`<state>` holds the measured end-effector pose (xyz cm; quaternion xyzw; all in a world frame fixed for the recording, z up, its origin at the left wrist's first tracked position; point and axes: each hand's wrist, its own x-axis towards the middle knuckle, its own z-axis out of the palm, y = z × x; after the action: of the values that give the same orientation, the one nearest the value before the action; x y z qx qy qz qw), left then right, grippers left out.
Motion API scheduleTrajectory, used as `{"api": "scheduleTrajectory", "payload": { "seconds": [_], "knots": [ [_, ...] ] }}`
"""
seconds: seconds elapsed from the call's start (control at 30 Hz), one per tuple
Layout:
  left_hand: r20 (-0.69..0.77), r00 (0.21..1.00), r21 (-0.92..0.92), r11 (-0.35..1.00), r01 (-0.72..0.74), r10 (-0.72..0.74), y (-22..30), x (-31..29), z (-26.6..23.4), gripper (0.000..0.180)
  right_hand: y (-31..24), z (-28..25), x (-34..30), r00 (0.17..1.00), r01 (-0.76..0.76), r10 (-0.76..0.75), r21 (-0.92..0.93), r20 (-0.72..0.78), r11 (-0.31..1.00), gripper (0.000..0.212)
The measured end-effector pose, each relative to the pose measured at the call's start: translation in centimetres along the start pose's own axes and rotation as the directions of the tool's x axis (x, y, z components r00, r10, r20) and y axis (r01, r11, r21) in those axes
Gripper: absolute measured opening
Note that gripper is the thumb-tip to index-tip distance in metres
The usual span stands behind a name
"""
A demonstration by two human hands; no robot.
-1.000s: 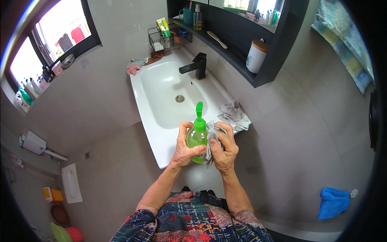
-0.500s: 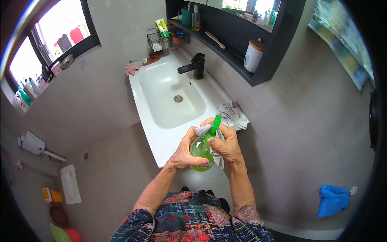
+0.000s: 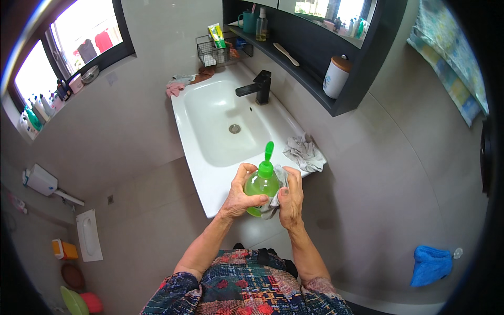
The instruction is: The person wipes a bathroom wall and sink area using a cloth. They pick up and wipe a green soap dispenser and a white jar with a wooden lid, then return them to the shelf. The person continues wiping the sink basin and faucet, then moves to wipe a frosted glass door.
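Note:
A clear pump bottle (image 3: 261, 185) of green liquid, topped by a bright green pump, is held upright in front of the sink's near edge. My left hand (image 3: 239, 198) wraps round its left side, thumb across the front. On the other side my right hand (image 3: 292, 202) grips a grey-white cloth (image 3: 272, 208) and presses it against the bottle. The cloth hangs down along the bottle's lower right. Part of the bottle's base is hidden by the left thumb and the cloth.
A white sink (image 3: 195, 181) with a black faucet (image 3: 256, 88) lies ahead. A crumpled grey cloth (image 3: 304, 152) rests on its right corner. Above juts a dark cabinet shelf (image 3: 294, 73) with a white canister (image 3: 336, 77). A wire basket (image 3: 209, 54) sits behind the sink.
My right hand and its cloth have moved down from the pump neck to the bottle's right side. The pump is now uncovered, and the bottle stands more upright.

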<state>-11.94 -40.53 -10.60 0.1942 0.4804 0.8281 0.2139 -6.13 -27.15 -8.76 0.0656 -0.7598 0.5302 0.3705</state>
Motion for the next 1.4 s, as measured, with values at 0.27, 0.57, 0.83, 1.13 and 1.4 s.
{"api": "scheduleTrajectory", "payload": {
  "seconds": [0.27,0.57,0.83,1.13,1.4],
  "knots": [
    [-0.042,0.992,-0.020,0.992,-0.122,0.121,0.7,0.6,0.2,0.072,-0.3,-1.1,2.5,0.938,-0.320,0.345,0.469,0.034,0.823,0.040],
    [-0.132,0.957,0.034,0.966,-0.255,0.257,0.3,0.3,1.3,0.067,0.3,1.0,2.6,0.911,-0.405,0.335,0.364,0.241,0.839,0.047],
    [-0.243,0.935,-0.109,0.950,-0.293,0.260,0.7,0.2,0.9,0.066,0.7,1.3,-1.6,0.954,-0.240,0.175,0.269,0.244,0.933,0.065],
    [-0.203,0.961,-0.231,0.945,-0.232,0.186,1.0,0.4,1.2,0.068,0.7,2.4,-1.5,0.977,0.200,-0.208,-0.130,-0.047,0.971,0.059],
    [-0.188,0.953,-0.092,0.961,-0.259,0.239,1.5,-0.8,2.1,0.073,-0.8,0.3,1.9,0.965,-0.177,0.151,0.104,0.214,0.979,0.040]
  ]
}}
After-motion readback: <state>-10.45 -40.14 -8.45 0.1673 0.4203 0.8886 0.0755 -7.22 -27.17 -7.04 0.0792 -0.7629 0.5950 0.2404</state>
